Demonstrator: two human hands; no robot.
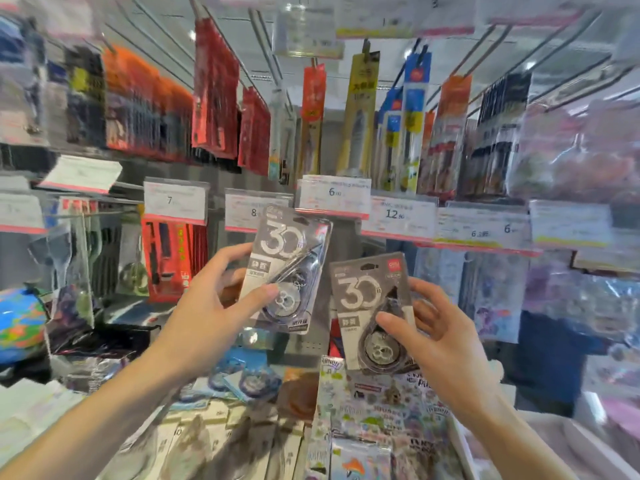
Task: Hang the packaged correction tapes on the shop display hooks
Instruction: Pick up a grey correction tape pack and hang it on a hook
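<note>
Upright, each hand grips one pack: left hand (211, 299) holds its pack (289, 271) higher, nearer the price-tag rail (332, 213) than right hand (446, 344) with its pack (372, 310).

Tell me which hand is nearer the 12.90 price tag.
Right. The right hand, holding a correction tape pack, is below the 12.90 price tag. The left hand, holding the other pack, is further off to the tag's lower left.
</note>
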